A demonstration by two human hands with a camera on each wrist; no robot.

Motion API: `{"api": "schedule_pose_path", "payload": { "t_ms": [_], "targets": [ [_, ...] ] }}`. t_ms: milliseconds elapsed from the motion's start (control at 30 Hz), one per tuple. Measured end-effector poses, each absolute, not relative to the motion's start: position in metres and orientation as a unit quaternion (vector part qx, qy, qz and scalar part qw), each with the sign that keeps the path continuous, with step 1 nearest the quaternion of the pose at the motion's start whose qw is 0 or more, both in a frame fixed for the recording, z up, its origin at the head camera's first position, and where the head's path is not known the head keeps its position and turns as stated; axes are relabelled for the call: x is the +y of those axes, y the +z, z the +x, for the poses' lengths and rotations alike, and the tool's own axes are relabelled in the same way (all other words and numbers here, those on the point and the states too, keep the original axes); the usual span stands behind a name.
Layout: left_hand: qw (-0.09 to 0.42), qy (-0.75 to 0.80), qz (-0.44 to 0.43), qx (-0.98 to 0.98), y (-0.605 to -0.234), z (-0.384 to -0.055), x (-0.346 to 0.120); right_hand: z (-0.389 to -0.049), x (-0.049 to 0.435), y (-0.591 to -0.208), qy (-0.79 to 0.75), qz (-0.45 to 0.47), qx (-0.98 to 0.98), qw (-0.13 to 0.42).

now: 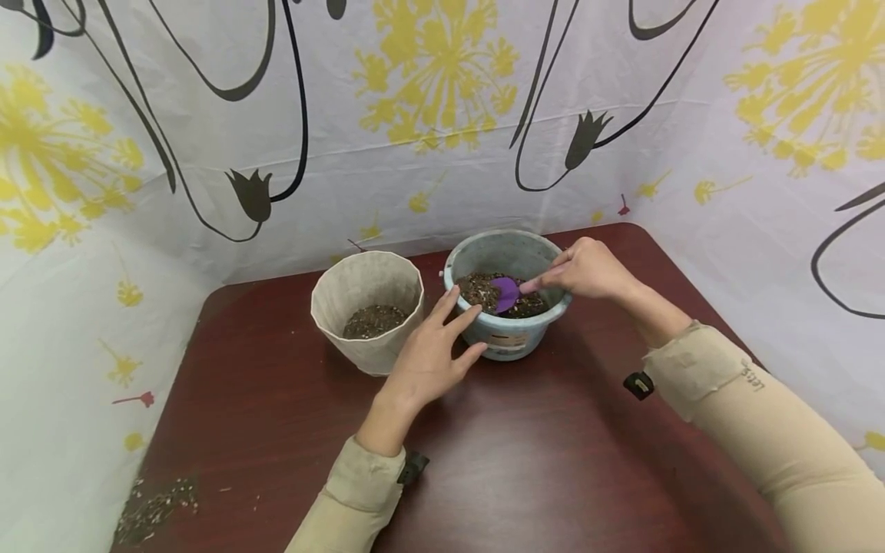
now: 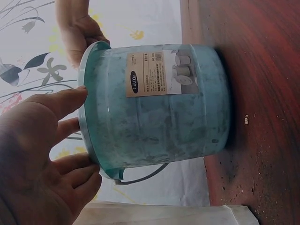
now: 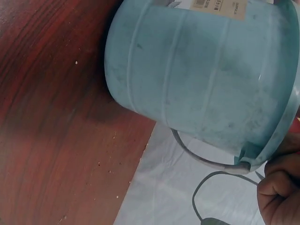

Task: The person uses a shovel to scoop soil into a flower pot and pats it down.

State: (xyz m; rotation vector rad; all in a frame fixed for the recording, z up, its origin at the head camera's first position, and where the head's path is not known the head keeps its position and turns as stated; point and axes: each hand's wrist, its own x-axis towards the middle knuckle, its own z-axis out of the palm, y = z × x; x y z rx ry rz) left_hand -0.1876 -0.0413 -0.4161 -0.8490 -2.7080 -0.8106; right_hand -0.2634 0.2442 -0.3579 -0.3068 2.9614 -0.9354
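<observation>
R hand: R hand over far-R rim side, fingers clamped round pinkish handle of purple scoop.
Scoop: inside blue bucket, tilted, blade down in the dark bucket soil, handle up twd R rim.
L hand: L hand on near-L side of bucket, fingers apart & spread, tips touching rim; no grip on anything.
Bucket: upright on dk red table, nr back edge. Paper label on near wall, w/ brand print. Grey bail hangs from rim. Outer wall smudged.
White pot: white pot just L of bucket, upright, rims apart; faceted wall, pot soil at bottom, well below rim.
Spill: loose soil scattered nr table's L edge, well apart from both containers; few crumbs elsewhere.
Sleeves: beige sleeves, blk device by R cuff, another by L.
Backdrop: white cloth behind & both sides, yellow/grey floral print.
</observation>
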Motion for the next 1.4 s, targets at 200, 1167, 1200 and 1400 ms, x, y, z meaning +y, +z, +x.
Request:
{"api": "schedule_pose_path", "payload": {
  "t_ms": [200, 1167, 1200, 1400],
  "targets": [
    [0.093, -0.277, -0.288, -0.912, -0.415, -0.187, -0.041, -0.259, 0.254, -0.359, -0.344, -0.084, 0.935, 0.026],
    [0.097, -0.278, -0.278, -0.914, -0.414, -0.187, -0.039, -0.241, 0.281, -0.367, -0.483, -0.09, 0.87, 0.038],
    [0.097, -0.279, -0.278, -0.914, -0.414, -0.187, -0.039, -0.24, 0.282, -0.366, -0.479, -0.088, 0.873, 0.037],
    [0.091, -0.283, -0.273, -0.915, -0.413, -0.187, -0.039, -0.236, 0.291, -0.364, -0.455, -0.059, 0.888, 0.038]
  ]
}}
